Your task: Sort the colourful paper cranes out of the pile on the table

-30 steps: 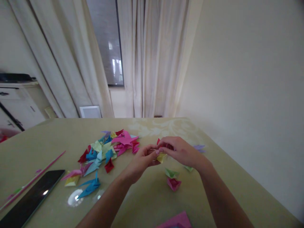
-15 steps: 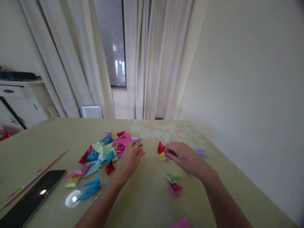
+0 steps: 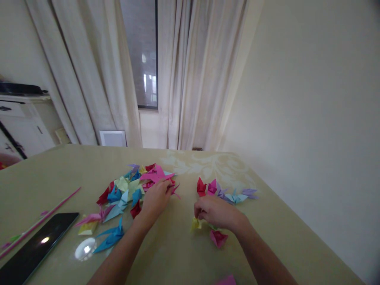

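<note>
My left hand [image 3: 156, 199] is at the right side of a heap of folded paper cranes, its fingers pinched on a pink paper crane [image 3: 175, 190] whose tips stick out past them. A larger bright pink crane [image 3: 157, 174] lies on the heap just beyond. My right hand [image 3: 219, 212] is closed on a small yellow paper crane [image 3: 196, 224], low over the table. Beside it sits a dark pink crane [image 3: 219, 238]; a green one there is mostly covered by the hand. Behind the hand a row runs rightward: red [image 3: 201, 187], pink [image 3: 211, 187], purple, light blue [image 3: 236, 197] and purple [image 3: 249, 193] cranes.
A blue crane [image 3: 111, 237] lies in front of the heap, near a round clear disc [image 3: 85, 249]. At left are a black phone [image 3: 41, 245] and a long pink stick [image 3: 47, 217]. Pink paper [image 3: 228, 280] shows at the near edge. A wall borders the table's right side.
My right hand has come nearer with the yellow crane, away from the red one, uncovering the back row. My left fingers have curled in on a pink crane at the heap.
</note>
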The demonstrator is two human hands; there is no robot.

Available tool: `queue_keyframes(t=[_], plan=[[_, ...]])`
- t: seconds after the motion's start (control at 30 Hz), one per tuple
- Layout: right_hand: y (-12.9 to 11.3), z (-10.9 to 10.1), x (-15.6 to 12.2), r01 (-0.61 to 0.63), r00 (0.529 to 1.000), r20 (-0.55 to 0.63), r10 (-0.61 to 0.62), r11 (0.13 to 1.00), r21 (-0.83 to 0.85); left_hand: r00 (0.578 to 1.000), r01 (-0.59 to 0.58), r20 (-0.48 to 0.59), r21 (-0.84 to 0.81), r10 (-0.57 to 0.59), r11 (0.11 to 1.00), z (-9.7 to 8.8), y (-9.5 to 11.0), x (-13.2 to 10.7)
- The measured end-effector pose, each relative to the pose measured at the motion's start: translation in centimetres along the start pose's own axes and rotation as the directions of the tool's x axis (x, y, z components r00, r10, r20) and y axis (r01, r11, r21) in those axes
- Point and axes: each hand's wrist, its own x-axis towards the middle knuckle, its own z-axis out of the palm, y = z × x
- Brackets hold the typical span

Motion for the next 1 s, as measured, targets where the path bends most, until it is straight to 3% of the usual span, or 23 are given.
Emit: queue_keyframes(t=[0.07,0.13,0.23,0.3,0.43,0.63,0.8,0.9,1.0], plan=[[0.2,-0.4,-0.2,-0.015,1.000,-0.013,0.015,1.000,0.006,1.000,-0.029,-0.013,-0.074,0.028,0.997,-0.8,0.4,0.3],[0.3,-1.5,-0.8,-0.018,0.992,-0.126,0.024,0.998,0.055,0.997,-0.078,0.000,-0.156,0.079,0.985,-1.4,1.2,0.4],[0.3,-3.7,-1.9,0.026,0.899,-0.435,0.052,0.985,0.171,0.980,-0.180,0.024,-0.338,0.200,0.924,-1.9,3.5,-0.1],[0.3,-4.7,-2.6,0.086,0.855,-0.517,0.039,0.973,0.215,0.963,-0.234,0.017,-0.442,0.268,0.866,-1.8,5.3,-0.9],[0.3,-5.0,-3.4,0.170,0.912,-0.405,-0.058,0.954,0.246,0.953,-0.274,-0.027,-0.499,0.301,0.822,-1.1,7.9,-2.4],[0.0,-4.7,-3.6,0.172,0.915,-0.395,-0.079,0.963,0.206,0.951,-0.307,-0.097,-0.420,0.294,0.854,0.0,8.4,-3.0],[0.8,-4.9,-3.0,0.081,0.903,-0.428,-0.029,0.991,0.102,0.929,-0.369,-0.123,-0.271,0.348,0.889,0.7,6.7,-2.1],[3.1,-5.5,-3.4,-0.057,0.862,-0.502,0.067,0.998,0.036,0.946,-0.299,-0.119,0.035,0.301,0.954,1.3,3.0,-1.3],[6.5,-5.9,-4.4,-0.224,0.800,-0.563,0.208,0.974,0.041,0.986,-0.128,-0.052,0.395,0.161,0.910,1.6,-1.3,-0.9]])
